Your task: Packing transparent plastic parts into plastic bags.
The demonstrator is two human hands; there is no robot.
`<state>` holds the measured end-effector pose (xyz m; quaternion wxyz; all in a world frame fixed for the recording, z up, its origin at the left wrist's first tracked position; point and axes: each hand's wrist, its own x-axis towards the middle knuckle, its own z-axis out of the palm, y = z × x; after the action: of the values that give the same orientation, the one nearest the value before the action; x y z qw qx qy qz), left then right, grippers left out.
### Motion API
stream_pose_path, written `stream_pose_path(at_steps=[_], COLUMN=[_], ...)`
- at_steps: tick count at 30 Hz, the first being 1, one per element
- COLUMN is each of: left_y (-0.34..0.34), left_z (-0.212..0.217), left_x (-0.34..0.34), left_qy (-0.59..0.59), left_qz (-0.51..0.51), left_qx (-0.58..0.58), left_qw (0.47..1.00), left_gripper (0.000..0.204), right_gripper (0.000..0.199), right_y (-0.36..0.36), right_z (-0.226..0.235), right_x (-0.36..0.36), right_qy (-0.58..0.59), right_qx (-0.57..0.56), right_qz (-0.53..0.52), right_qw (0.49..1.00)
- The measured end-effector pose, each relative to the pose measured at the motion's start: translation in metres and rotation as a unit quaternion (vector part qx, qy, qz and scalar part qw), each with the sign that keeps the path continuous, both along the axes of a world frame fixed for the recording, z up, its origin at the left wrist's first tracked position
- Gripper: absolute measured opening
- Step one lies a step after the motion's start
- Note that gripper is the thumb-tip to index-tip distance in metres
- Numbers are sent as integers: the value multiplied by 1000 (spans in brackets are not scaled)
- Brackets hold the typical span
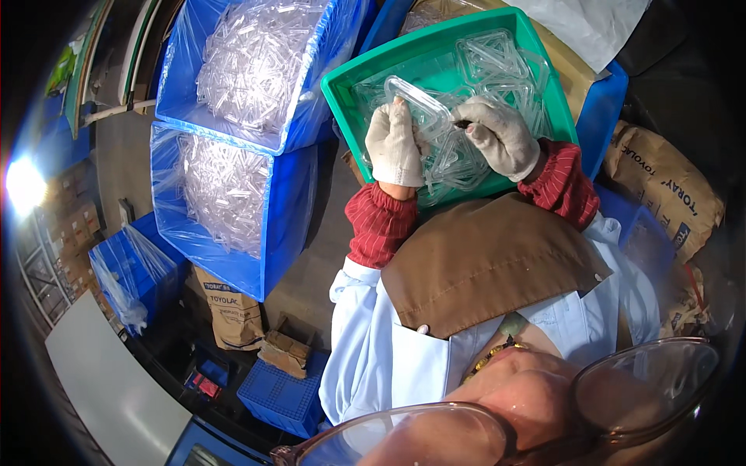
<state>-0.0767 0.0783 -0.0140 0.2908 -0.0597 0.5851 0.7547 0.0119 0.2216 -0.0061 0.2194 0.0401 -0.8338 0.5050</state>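
Head view: clear plastic frame over green tray, between hands, long axis slanting upper left to lower right. Left hand pinches it; right hand nearest lower-right end, fingertips bunched, cannot tell what they grip. Tray holds similar frames; blue bins at left, heaped clear pieces.

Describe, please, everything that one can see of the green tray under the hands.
The green tray is an open-topped, roughly rectangular container with raised walls and a rim; it looks like plastic. It sits slanted in the view, its near edge close to the brown apron. Clear parts lie inside, with green showing at the upper left. The gloved left hand and right hand are over it; whether they touch it is unclear.
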Motion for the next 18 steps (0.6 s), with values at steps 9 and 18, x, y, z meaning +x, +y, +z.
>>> stream_pose_path(at_steps=[9,18], left_y=[-8,-7], left_z=[-7,7], left_x=[-4,22], left_qy=[34,470], left_qz=[-65,-210], left_qx=[2,-57], left_qw=[997,855], left_gripper=[19,12], right_gripper=[25,21], right_y=[3,3], right_z=[2,-12], right_x=[-1,-14], right_qy=[0,-47], right_qx=[11,-129], right_qz=[17,-29], right_qw=[1000,990])
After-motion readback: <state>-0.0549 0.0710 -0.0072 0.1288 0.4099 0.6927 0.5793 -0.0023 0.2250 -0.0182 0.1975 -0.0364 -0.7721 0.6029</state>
